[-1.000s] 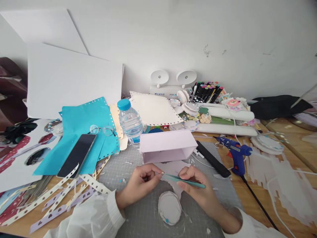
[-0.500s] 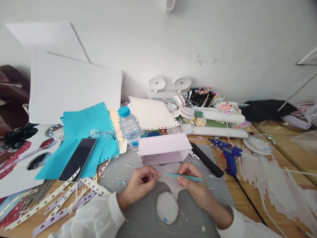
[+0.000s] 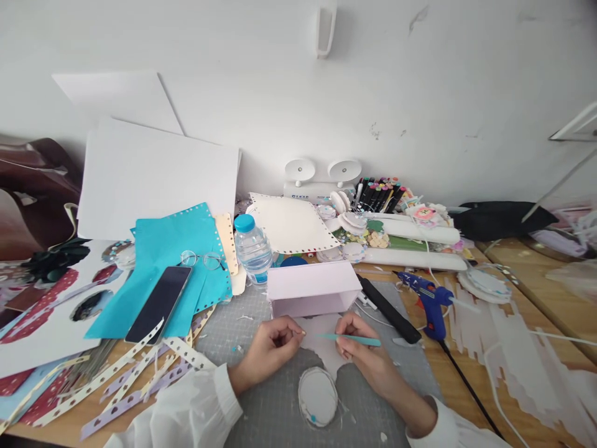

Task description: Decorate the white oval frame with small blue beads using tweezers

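My left hand (image 3: 275, 345) is closed in a pinch over the grey cutting mat (image 3: 261, 410); a tiny pale bit shows at its fingertips, too small to name. Across from it, my right hand (image 3: 361, 348) grips a thin teal tool (image 3: 364, 340), its fine tip pointing left toward the left fingertips without touching them. Between and below the hands lies a round white disc (image 3: 318, 396) with a small blue piece near its lower edge. An irregular pale sheet (image 3: 326, 348) lies partly under the right hand. Behind it stands an open-fronted pale box (image 3: 312, 284).
A water bottle (image 3: 252, 249), blue sheets (image 3: 175, 242), glasses (image 3: 202, 258) and a phone (image 3: 159, 303) are at the left, with punched strips (image 3: 135, 379) nearer me. Right of the box lie a black bar (image 3: 392, 311) and a blue glue gun (image 3: 431, 302) with its cord.
The camera view has tilted up and turned slightly left, so things sit lower and further right. Both hands keep nearly the same pose, the teal tool still held.
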Motion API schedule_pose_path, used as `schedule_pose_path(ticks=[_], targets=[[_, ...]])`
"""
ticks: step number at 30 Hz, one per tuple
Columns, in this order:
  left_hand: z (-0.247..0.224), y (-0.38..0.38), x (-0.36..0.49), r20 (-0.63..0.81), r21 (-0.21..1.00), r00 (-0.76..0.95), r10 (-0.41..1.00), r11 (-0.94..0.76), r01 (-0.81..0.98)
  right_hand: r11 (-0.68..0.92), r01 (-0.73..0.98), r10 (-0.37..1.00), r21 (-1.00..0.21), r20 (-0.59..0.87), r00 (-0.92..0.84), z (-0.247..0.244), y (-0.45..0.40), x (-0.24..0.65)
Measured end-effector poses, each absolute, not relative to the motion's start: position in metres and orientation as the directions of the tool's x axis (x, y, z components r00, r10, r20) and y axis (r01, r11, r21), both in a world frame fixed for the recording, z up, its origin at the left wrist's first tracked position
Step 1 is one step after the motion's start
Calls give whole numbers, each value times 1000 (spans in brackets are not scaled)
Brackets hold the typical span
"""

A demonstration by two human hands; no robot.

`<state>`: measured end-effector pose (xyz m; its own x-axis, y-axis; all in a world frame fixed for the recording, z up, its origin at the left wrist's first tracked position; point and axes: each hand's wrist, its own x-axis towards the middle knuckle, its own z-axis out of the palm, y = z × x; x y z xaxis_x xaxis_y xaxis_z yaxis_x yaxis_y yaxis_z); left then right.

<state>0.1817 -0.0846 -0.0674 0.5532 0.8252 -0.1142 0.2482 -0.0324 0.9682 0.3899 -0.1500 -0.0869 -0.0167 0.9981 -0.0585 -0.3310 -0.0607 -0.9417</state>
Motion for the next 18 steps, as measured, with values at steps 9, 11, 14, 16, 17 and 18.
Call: schedule_pose_path(ticks=[9,11,14,16,17,18], targets=[[-70,-85,182,-111,968,542,833,-32,248,-76,-349,997,-934,-65,-44,-85,-150,389],[-69,-86,182,-109,968,542,833,-35,248,-80,-349,997,-934,-68,-46,-85,-150,389],[-69,-86,182,-109,967,544,832,-38,252,-86,-347,996,-934,-74,-47,-85,-149,389],[-68,-86,182,-112,966,544,831,-38,256,-90,-344,996,-935,-78,-46,-84,-149,389],[-68,-85,182,-113,965,544,831,-38,258,-91,-342,996,-935,-80,-46,-84,-149,389],[-67,-85,182,-115,965,545,831,-37,260,-93,-339,996,-936,-82,-47,-84,-149,389]])
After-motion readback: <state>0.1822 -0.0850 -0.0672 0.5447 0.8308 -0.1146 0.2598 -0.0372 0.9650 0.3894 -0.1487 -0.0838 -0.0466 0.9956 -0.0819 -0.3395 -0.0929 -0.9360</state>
